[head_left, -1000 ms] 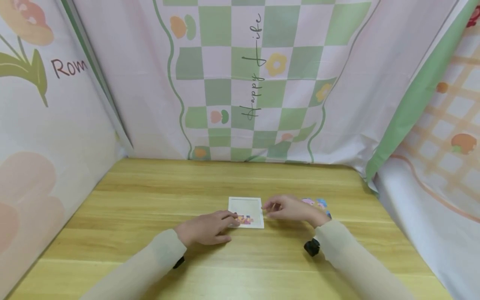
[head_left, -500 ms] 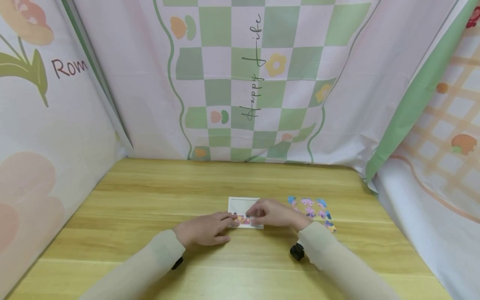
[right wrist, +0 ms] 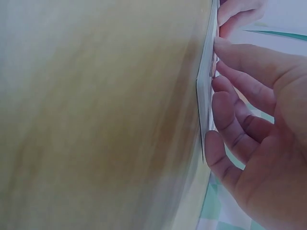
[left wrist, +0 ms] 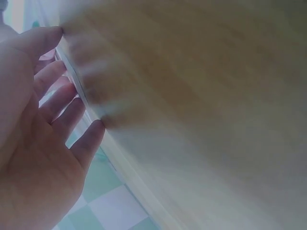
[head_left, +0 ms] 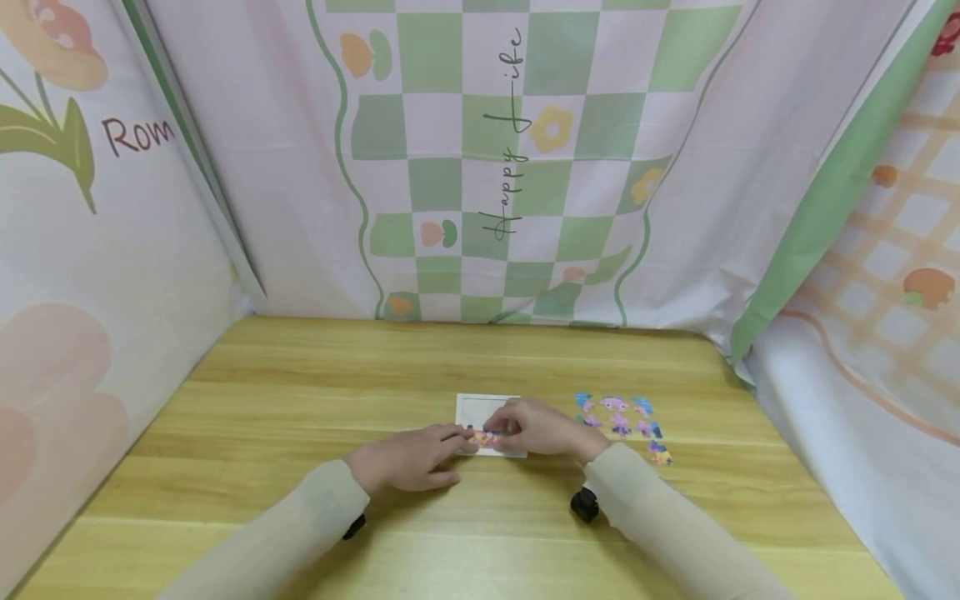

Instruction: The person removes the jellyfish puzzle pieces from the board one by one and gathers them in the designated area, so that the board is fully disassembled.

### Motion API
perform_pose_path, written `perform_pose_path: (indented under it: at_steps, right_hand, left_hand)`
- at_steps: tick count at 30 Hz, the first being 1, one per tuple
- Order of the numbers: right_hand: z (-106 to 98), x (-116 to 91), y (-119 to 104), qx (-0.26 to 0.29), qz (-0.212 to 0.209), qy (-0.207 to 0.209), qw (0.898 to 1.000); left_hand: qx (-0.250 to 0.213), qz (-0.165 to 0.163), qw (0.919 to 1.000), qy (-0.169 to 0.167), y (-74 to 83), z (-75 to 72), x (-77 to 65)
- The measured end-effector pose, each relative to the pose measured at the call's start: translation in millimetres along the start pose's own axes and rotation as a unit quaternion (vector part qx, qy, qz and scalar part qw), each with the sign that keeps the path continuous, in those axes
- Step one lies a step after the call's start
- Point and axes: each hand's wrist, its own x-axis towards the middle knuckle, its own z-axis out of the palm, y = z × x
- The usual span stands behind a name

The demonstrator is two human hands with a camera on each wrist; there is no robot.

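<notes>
A white puzzle tray [head_left: 471,408] lies flat on the table, with a row of colourful puzzle pieces [head_left: 486,438] along its near edge. My left hand [head_left: 408,458] rests its relaxed fingertips on the tray's lower left corner; the left wrist view shows these fingers [left wrist: 86,143] spread along the tray edge. Over the tray's lower right part, my right hand [head_left: 546,432] pinches a puzzle piece against the row, mostly hidden by its fingers. In the right wrist view, thumb and bent fingers [right wrist: 225,108] meet the tray's rim [right wrist: 205,100].
Several loose puzzle pieces [head_left: 615,404], pink and blue, lie grouped to the right of the tray. One yellow and blue piece [head_left: 660,453] sits nearer, by the right sleeve. A wooden table [head_left: 360,358] spreads around, with printed curtains [head_left: 495,183] behind and on both sides.
My right hand has moved left from the tray's right edge onto its near right part, uncovering the loose pieces. My left hand has hardly moved.
</notes>
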Motion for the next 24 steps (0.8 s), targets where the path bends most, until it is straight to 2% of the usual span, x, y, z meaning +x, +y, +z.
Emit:
perform_pose_path:
  at_steps: [11,24]
  right_hand:
    - [-0.9,-0.1,-1.7,0.001,-0.005,-0.001,1.000]
    - [-0.5,1.6,0.3,0.029,0.000,-0.004,1.000]
  left_hand:
    - [0.004,0.002,1.0000,0.005,1.0,-1.2,-0.8]
    - [-0.004,0.003,1.0000,0.002,-0.3,-0.3,-0.8]
